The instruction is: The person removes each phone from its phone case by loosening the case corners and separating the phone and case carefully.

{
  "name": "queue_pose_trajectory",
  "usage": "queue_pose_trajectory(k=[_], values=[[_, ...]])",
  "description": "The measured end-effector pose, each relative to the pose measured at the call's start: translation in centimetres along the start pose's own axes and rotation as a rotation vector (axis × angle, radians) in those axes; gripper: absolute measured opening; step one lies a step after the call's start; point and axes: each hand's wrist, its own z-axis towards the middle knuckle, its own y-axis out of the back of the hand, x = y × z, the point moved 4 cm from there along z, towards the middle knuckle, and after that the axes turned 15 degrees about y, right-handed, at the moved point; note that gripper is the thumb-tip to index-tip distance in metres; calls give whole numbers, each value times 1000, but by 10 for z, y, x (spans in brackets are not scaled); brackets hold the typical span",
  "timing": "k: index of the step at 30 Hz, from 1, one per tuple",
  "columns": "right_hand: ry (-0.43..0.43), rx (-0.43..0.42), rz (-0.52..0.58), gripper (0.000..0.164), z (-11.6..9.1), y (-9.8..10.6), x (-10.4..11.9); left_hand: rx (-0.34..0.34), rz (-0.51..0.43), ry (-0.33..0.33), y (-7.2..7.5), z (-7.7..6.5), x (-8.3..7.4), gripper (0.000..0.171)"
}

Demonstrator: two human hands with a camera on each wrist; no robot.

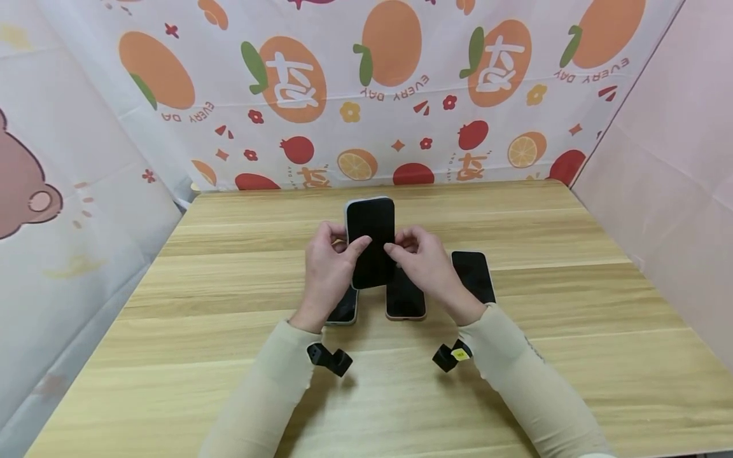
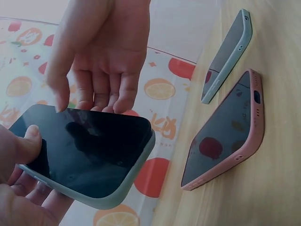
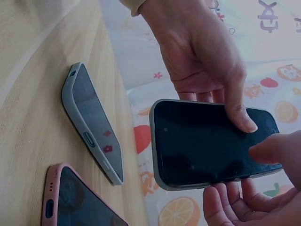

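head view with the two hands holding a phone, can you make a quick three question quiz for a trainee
1. True or false: the bare left hand has its thumb on the dark screen of the raised phone in the pale grey-green case.
2. How many other dark-screened phones lie on the pale wood-grain table?
3. Fill in the colour: the middle dark-screened phone on the table has a ____ case.

Key
1. True.
2. Three.
3. Pink.
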Motion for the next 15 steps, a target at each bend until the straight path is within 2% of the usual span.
queue_pose_trajectory(k=[6, 11, 15], values=[[10, 11, -13, 25, 2, -2, 0, -17, 10, 2, 0, 1, 2, 37], [37, 40, -69, 23, 5, -4, 0, -11, 8, 20, 0, 0, 2, 38], [50, 64, -60, 20, 7, -6, -3, -20, 16, 31, 2, 0, 2, 37]])
